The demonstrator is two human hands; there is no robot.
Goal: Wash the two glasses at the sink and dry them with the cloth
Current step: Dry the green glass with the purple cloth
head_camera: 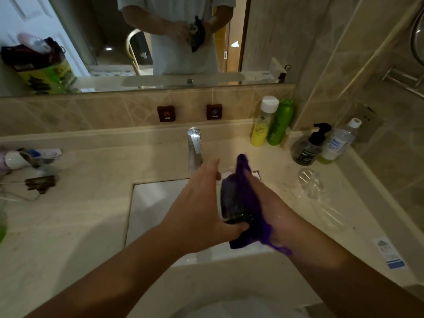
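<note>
A clear drinking glass (231,203) is being held above the white rectangular sink basin (151,203), wrapped on its right side in a dark purple cloth (246,196). The left hand (202,210) is gripping the glass from the left, its thumb curling under the lower rim and its fingers reaching along the far side. The right hand (268,203) is pressing the cloth against the glass, with purple folds draping over the palm and wrist; how its fingers are lying under the cloth cannot be told. A tail of cloth is sticking up past the fingertips, toward the chrome tap (194,148) standing behind the basin.

A second clear glass (309,182) is lying on the beige marble counter (68,226) to the right of the sink, well apart from the hands. Behind it, in the corner, a yellow bottle with a white cap (261,125) and a green bottle (278,125) are standing side by side, with a dark pump dispenser (308,148) and a clear white-capped bottle (339,141) just beside each other further right. On the tiled backsplash two small dark red tags are reading HOT (166,114) and COLD (214,112). The mirror (263,31) above is reflecting the person's hands and the cloth.
</note>
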